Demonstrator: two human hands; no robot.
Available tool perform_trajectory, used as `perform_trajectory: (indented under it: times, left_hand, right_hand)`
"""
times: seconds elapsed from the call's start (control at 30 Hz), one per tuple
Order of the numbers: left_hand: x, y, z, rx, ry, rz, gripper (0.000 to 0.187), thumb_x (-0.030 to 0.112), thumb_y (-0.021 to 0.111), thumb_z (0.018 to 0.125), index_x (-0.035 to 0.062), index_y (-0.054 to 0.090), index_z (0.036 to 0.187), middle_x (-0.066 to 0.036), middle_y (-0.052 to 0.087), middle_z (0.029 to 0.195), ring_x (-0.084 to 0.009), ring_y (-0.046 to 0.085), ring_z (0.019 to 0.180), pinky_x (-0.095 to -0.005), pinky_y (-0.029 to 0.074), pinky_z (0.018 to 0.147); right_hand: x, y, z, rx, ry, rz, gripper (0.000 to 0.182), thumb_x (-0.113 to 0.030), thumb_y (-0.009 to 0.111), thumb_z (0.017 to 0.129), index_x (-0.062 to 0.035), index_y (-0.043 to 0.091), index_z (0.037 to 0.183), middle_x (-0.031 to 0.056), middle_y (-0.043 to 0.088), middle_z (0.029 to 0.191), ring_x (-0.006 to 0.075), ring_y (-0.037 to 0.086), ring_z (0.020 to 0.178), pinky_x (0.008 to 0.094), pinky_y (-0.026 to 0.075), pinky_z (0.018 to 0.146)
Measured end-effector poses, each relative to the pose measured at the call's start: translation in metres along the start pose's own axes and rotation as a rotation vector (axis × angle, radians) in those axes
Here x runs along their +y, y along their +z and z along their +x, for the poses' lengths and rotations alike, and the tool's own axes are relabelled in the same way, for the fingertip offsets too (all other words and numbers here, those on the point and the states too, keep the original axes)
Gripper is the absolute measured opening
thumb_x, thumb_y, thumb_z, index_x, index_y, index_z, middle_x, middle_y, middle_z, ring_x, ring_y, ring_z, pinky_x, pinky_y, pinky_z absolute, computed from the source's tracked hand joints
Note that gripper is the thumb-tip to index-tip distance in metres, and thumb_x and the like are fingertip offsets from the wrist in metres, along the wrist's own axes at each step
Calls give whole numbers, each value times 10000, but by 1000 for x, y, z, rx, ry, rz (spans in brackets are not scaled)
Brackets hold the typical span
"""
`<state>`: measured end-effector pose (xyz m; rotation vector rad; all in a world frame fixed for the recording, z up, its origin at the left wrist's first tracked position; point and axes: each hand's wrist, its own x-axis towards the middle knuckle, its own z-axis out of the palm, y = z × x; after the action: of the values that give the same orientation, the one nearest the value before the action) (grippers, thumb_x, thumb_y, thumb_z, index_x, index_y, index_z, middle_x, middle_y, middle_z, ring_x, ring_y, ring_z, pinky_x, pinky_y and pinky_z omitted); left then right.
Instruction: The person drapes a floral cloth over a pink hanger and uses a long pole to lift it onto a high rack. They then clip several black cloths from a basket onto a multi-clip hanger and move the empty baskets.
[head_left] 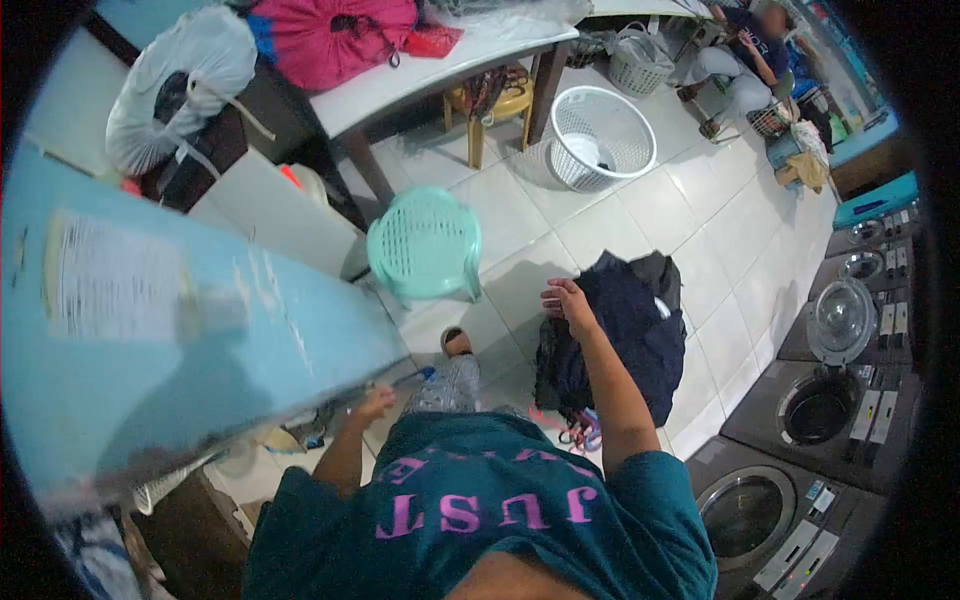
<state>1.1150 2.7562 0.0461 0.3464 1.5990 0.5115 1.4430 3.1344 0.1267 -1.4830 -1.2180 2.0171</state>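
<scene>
My right hand [570, 303] is over the left side of a pile of dark clothes [635, 340] on the floor. Its fingers are apart, with nothing between them. Lower left, my left hand [375, 403] is beside the edge of a light blue counter [250, 330]. Its fingers are blurred, so their pose is unclear. A small blue object [428, 373] shows just past that hand, and whether they touch cannot be seen. Colorful strips [582, 432] lie at the near side of the pile.
A mint green stool [425, 245] stands ahead. Beyond it are a white basket [602, 140] and a table [440, 65] bearing bundles. Front-loading machines [745, 515] line the right, one with its round door [843, 318] open. A person [750, 60] sits at the far right.
</scene>
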Motion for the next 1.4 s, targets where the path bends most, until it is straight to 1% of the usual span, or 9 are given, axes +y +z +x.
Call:
perform_trajectory:
  times: [0.2,0.27,0.63,0.87,0.97,1.03,1.2,1.27,1.4]
  left_hand:
    - [109,-9,36,88,-25,-66,293,245,542,829,71,509,1063,-52,570,914,-163,535,865,-309,436,710]
    - [128,-30,65,119,187,132,347,260,541,832,42,488,1097,-66,567,953,-171,539,867,-319,442,727]
    - [454,-40,227,237,402,141,454,331,464,878,99,374,1257,-72,494,1183,-212,470,1074,-361,411,836]
    - [624,-37,414,454,403,27,505,239,483,853,-2,334,1271,-230,412,1236,-319,406,1156,-353,326,957]
    - [657,-42,481,592,546,340,456,221,469,855,0,371,1242,-235,425,1214,-322,402,1148,-378,317,962]
    - [678,-48,512,654,694,622,429,213,463,855,-1,396,1221,-235,438,1196,-323,404,1140,-392,315,961]
    - [698,-64,551,750,814,680,456,229,523,839,5,391,1213,-212,422,1206,-320,401,1129,-392,316,949]
    - [686,-65,560,736,846,757,446,219,528,836,2,399,1204,-212,430,1192,-323,409,1118,-397,322,942]
    - [680,-27,572,598,853,690,427,198,539,831,-3,415,1186,-212,447,1165,-328,423,1095,-407,333,928]
  right_hand:
    - [-36,25,100,27,68,250,413,-386,527,816,-132,432,1127,78,565,1012,206,528,897,362,405,758]
    - [-44,36,118,52,171,228,582,-477,557,765,-142,377,1207,96,504,1119,237,485,984,403,384,790]
    - [-154,36,348,175,278,116,1094,-666,592,600,-128,34,1372,197,164,1383,386,216,1246,583,194,948]
    - [-239,45,521,187,263,156,1126,-640,618,598,-92,5,1368,215,135,1390,389,153,1266,594,166,959]
    - [-245,57,586,230,285,183,1162,-610,642,600,-23,-22,1352,234,130,1387,369,145,1275,539,156,993]
    - [-245,67,626,336,262,232,1185,-527,701,576,58,-3,1329,282,245,1321,330,301,1215,389,262,986]
    - [-206,86,698,167,230,688,798,-438,593,749,-32,176,1294,181,396,1236,307,413,1123,417,368,903]
    - [-154,86,734,-481,-182,1237,599,-408,516,814,-73,298,1260,147,455,1191,308,457,1078,430,404,863]
    - [-65,90,778,-266,-132,1205,523,-397,484,828,-73,376,1223,148,494,1152,303,485,1047,440,427,824]
